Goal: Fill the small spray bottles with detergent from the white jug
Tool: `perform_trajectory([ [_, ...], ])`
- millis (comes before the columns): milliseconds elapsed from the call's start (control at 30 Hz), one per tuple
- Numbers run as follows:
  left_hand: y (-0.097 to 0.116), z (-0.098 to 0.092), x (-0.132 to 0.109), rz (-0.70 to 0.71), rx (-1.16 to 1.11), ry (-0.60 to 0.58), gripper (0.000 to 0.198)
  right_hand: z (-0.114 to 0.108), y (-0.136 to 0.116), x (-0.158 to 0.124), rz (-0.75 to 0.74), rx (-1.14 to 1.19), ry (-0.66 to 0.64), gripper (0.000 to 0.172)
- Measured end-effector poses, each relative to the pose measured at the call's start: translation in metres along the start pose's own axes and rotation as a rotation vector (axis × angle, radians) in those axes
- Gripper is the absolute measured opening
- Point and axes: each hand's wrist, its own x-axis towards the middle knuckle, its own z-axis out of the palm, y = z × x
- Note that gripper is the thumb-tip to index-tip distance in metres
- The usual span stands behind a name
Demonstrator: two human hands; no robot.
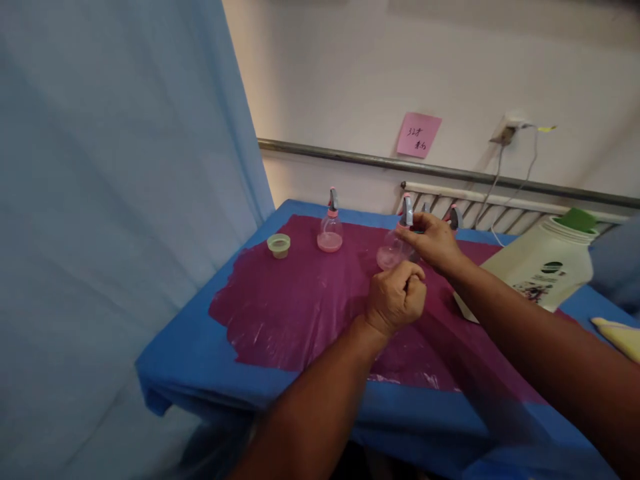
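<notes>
The right hand [433,241] is pinching the pink collar of a clear spray bottle [388,256] between thumb and fingers, above the purple plastic sheet [295,307]. That bottle is leaning a little, pale liquid is showing low in its body, and it is sitting over the sheet's far half, right of the middle. The left hand [398,297] is curling into a fist just in front of the bottle's base, over the sheet's middle; whether it is gripping anything, or touching the bottle, I cannot tell.

A second spray bottle [330,236], holding pinkish liquid, is standing upright near the sheet's far edge, left of the middle. A pale green cup [279,245] is resting at the sheet's far left. Beyond the right hand, a grey trigger head [456,217] is showing near the sheet's far right. A large cream jug [543,270], with a green piece [577,219] at its mouth, is occupying the sheet's right side. Blue cloth [187,350] is lying beneath the sheet.
</notes>
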Motion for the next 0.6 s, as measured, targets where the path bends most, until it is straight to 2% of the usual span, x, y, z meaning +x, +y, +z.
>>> perform_trajectory([
  [133, -0.001, 0.002, -0.001, 0.096, 0.040, 0.014, 0.015, 0.036, 0.001, 0.027, -0.002, 0.000, -0.006, 0.042],
  [333, 0.005, 0.000, 0.001, 0.064, 0.065, 0.042, 0.015, 0.085, 0.023, 0.051, 0.002, -0.016, -0.004, 0.038],
  [467, 0.009, -0.001, 0.001, 0.087, 0.051, 0.041, 0.017, 0.102, 0.040, 0.058, 0.009, -0.034, 0.026, 0.044],
  [600, 0.010, -0.002, 0.001, 0.108, 0.058, 0.026, 0.019, 0.110, 0.050, 0.062, -0.015, -0.042, 0.050, 0.050],
])
